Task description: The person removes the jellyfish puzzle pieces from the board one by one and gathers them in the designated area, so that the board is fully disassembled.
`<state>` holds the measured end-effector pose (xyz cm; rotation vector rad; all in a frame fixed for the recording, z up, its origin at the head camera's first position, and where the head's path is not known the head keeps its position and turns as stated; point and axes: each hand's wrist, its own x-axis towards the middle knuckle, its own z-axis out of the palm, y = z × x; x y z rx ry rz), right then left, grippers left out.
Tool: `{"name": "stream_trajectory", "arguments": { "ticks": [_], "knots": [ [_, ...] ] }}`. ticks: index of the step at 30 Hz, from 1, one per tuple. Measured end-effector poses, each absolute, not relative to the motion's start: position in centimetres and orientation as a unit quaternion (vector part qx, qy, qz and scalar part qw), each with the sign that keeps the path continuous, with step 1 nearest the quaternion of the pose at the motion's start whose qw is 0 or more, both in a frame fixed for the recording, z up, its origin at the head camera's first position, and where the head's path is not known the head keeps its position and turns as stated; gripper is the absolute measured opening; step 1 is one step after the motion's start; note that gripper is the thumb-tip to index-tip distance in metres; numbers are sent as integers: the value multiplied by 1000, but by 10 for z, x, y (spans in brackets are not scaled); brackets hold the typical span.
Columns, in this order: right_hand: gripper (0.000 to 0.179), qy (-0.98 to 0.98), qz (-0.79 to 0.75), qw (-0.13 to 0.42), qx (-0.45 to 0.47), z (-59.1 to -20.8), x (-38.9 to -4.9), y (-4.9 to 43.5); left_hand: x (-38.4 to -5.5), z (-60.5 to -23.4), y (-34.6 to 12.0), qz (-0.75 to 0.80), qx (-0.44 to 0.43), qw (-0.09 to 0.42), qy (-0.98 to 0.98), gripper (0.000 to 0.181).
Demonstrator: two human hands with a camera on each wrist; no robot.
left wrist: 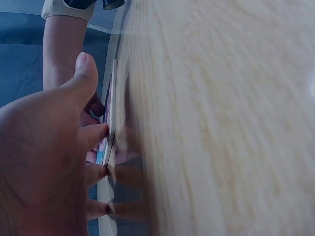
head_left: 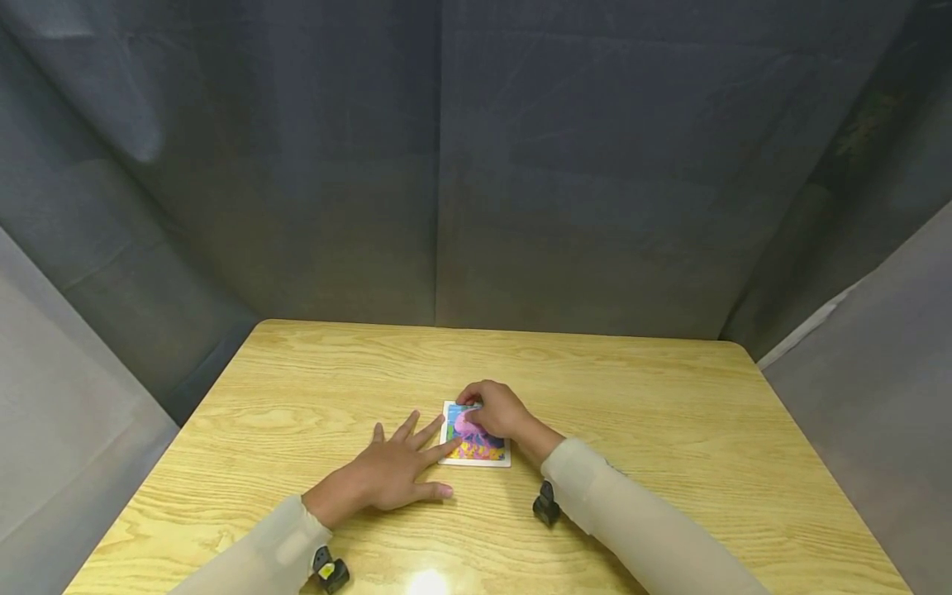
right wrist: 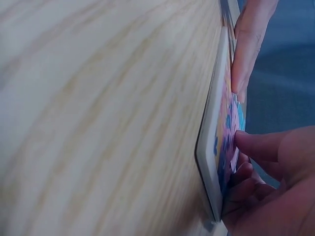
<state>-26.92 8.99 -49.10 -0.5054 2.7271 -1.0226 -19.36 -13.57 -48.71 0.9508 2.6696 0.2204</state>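
- Picture board (head_left: 487,453) lay on the worktop (head_left: 654,397), roughly midway between its left and right edges, nearer the far edge than the bottom of the head view; its upper right part was covered by the right hand (head_left: 500,409).
- Right fingers were bent at the board's far edge, with the thumb tip on the pink patch; whether they pinched a loose piece could not be told.
- Left hand (head_left: 390,471) had its fingers straight and spread wide, the index fingertip on the board's left part, the thumb apart from it.
- Both forearms were cut off at the bottom of the head view; the pink figure, partly covered, was hard to make out.
- Board was thin and four-sided, with a white border and a pink, blue, green and yellow print; the worktop had glossy, yellowish wood grain and rounded far corners.
- Dark, creased fabric curtain (head_left: 565,165) hung beyond the worktop's far edge.
- Counted: one board, two hands, two pale sleeves (head_left: 640,521), two black wrist devices (head_left: 546,504).
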Motion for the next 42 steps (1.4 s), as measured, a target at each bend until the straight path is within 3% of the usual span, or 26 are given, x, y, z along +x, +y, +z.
{"name": "stream_trajectory", "arguments": {
  "ticks": [42],
  "knots": [
    [6, 893, -427, 68, -121, -496, -271, 89, -192, -485, -135, 79, 326, 154, 929, 82]
  ]
}}
